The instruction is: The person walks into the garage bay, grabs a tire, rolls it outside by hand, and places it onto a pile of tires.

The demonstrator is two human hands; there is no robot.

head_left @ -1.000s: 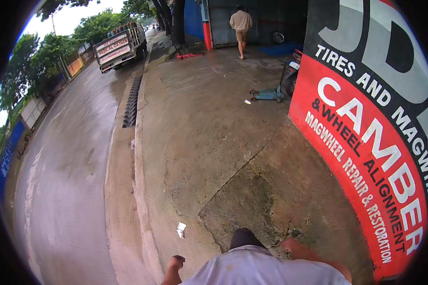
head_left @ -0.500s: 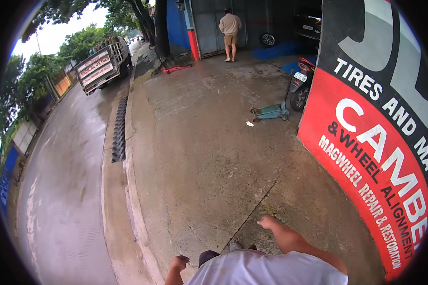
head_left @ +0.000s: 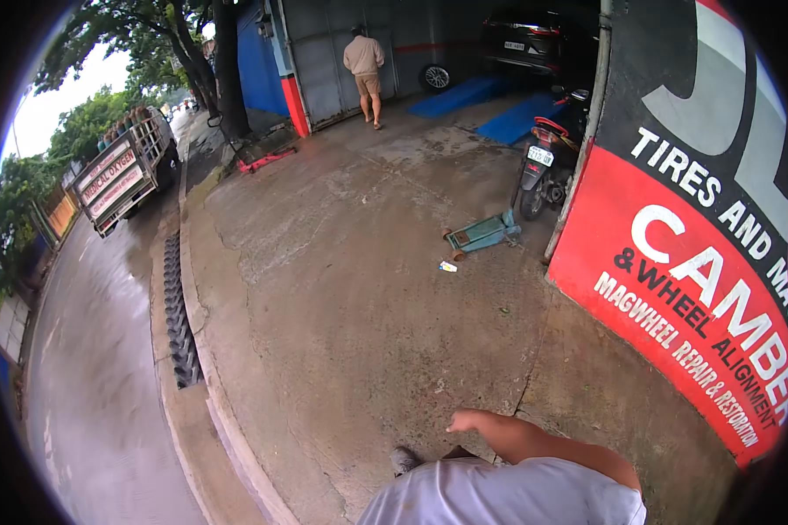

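My right hand (head_left: 465, 421) hangs in front of my white shirt (head_left: 508, 494), over the concrete pavement; its fingers are too small to make out clearly. My left hand is out of the frame. Below the shirt a grey shoe (head_left: 404, 459) shows on the ground. Ahead, a green floor jack (head_left: 483, 234) rests on the concrete, with a small white and yellow scrap (head_left: 447, 267) beside it.
A red sign wall (head_left: 674, 289) stands at the right, a motorcycle (head_left: 541, 166) at its edge. Further off are a walking person (head_left: 364, 77), blue ramps (head_left: 460, 96), a parked car (head_left: 525, 44), a red jack (head_left: 267, 160) and a tree. A truck (head_left: 118, 175) stands on the road at the left.
The view has moved forward and turned right, so the garage shows more. The right arm came into view, and my left hand dropped out of view. The person ahead has shifted left in the picture.
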